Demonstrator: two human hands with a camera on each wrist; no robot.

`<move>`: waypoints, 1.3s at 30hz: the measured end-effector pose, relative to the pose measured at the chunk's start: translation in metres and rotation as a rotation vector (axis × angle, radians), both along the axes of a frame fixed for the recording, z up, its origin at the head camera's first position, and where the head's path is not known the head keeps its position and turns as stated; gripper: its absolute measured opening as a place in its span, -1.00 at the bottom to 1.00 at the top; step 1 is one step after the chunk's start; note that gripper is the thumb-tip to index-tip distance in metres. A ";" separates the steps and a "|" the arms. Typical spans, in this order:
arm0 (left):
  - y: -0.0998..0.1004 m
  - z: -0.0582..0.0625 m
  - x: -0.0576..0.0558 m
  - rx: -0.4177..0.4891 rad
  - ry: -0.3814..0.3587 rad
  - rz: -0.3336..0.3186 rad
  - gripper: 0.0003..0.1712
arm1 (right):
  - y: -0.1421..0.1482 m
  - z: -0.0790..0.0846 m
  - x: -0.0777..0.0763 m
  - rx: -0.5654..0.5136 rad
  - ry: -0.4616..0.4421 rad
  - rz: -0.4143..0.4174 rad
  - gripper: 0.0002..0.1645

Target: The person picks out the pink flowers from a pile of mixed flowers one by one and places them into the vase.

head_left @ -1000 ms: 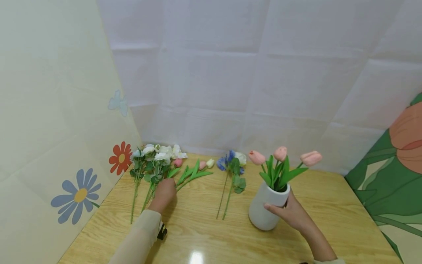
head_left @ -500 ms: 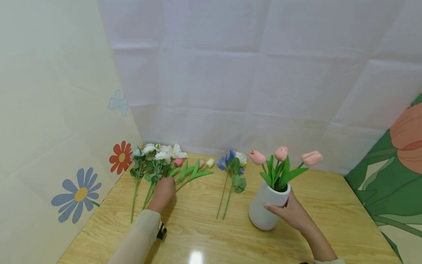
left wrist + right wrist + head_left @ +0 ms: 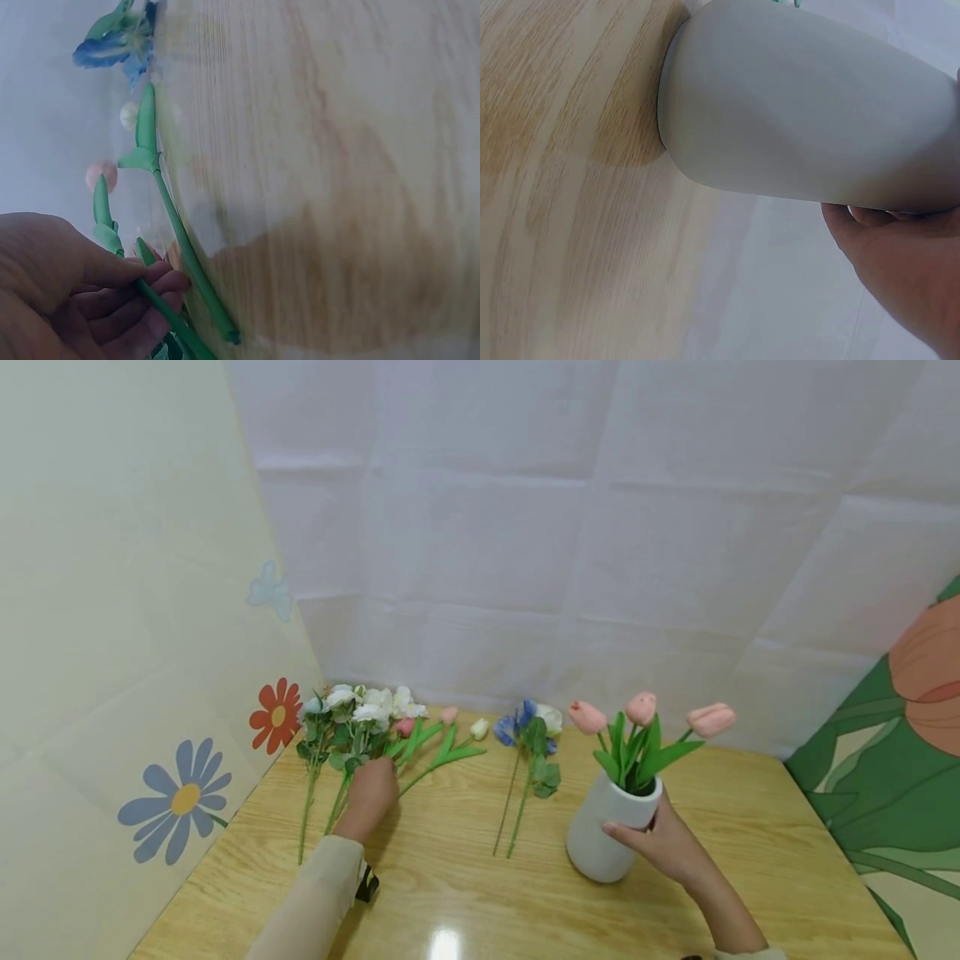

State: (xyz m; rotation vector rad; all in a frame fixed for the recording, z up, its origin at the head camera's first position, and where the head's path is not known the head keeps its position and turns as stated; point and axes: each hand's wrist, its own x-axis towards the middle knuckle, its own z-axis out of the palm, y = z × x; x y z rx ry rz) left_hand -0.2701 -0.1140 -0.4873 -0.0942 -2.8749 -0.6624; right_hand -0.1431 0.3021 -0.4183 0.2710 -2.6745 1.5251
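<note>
The fingers [image 3: 838,223] of the right hand [image 3: 670,843] were bent round the white vase [image 3: 607,831], with the thumb in front near the top. The vase's mouth faced up. The left hand [image 3: 373,789] pinched a thin green stem [image 3: 169,313] — it lay between thumb and fingertips, and the head of that pink tulip [image 3: 448,716] was past them. The tulip pointed away and a bit right, on a slant. The right fingers mostly hid behind the vase — and the stem's end ran off the left wrist view.
</note>
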 end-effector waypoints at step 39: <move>0.011 0.021 0.006 0.162 0.134 -0.017 -0.87 | -0.001 0.002 0.000 -0.004 -0.023 -0.007 0.17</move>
